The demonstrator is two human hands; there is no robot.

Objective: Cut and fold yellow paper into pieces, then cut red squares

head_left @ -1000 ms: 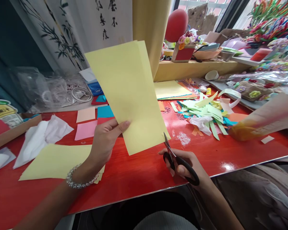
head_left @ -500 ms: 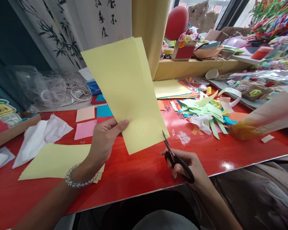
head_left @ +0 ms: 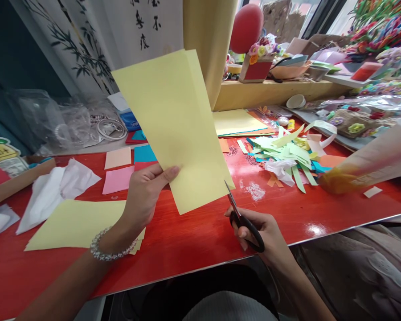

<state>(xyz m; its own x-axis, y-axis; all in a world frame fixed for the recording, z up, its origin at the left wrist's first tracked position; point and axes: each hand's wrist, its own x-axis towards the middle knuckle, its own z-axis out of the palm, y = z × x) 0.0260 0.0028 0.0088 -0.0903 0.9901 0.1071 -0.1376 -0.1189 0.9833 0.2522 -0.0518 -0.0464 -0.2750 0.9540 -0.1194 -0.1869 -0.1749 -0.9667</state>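
Note:
A folded pale yellow sheet of paper (head_left: pixel 173 129) stands tilted above the table, pinched at its lower left edge by my left hand (head_left: pixel 147 189). My right hand (head_left: pixel 260 227) grips black-handled scissors (head_left: pixel 242 218) by the loops. Their blades meet the sheet's lower right corner, near the strip along its right edge. Another yellow sheet (head_left: pixel 76 223) lies on the table under my left wrist, with small yellow pieces poking out beside it.
On the red table (head_left: pixel 187 249) lie pink paper (head_left: pixel 118 179), white tissue (head_left: pixel 56 187), a heap of paper strips (head_left: pixel 287 154) and a stack of coloured sheets (head_left: pixel 237 122). A plastic cup with amber contents (head_left: pixel 364 165) leans at the right.
The scissors' handles have drawn closer together and the blades have closed somewhat at the paper's corner. My left hand and the sheet hold nearly the same place.

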